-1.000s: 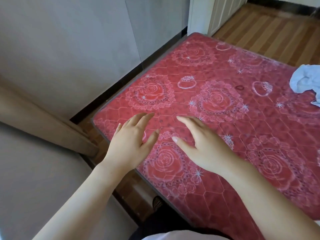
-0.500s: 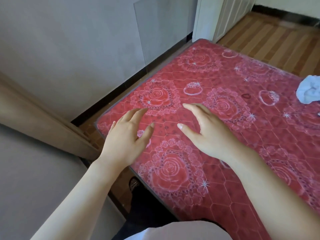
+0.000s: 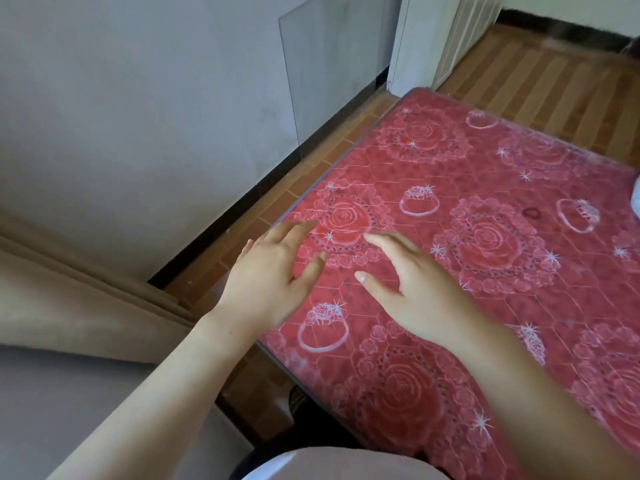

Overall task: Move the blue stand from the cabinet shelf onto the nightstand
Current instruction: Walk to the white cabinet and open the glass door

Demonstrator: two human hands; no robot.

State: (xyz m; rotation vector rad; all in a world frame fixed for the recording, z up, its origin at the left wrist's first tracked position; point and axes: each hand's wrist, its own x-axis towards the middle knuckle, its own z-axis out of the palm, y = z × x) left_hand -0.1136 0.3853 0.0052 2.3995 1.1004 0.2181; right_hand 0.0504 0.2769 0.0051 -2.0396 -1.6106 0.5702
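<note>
Blue stand, cabinet shelf and nightstand: you have none of them in your head view, so where the stand sits cannot be told from here.

What you do see from the head camera is both of your bare hands held palm down over a red mattress [image 3: 502, 306] printed with roses, rings and sparkles. Your left hand [image 3: 273, 282] sits over the mattress's left edge, its fingers loosely spread and its thumb angled out toward the other hand; it holds nothing. Your right hand [image 3: 412, 289] is just beside it, further onto the red surface, with fingers also loosely spread, thumb pointing left, and nothing in its grasp. The two thumbs are near each other but apart. Whether either palm actually touches the mattress cannot be told.

To the left of the mattress a strip of brown tiled floor [image 3: 311, 168] runs along a pale wall [image 3: 138, 116] with a dark baseboard. A clear pane [image 3: 332, 60] leans against that wall. Beyond the mattress's far corner stands a white cabinet [image 3: 436, 36], and wood-patterned flooring [image 3: 554, 81] extends to the right of it. A tan upholstered edge [image 3: 69, 306] fills your lower left.
</note>
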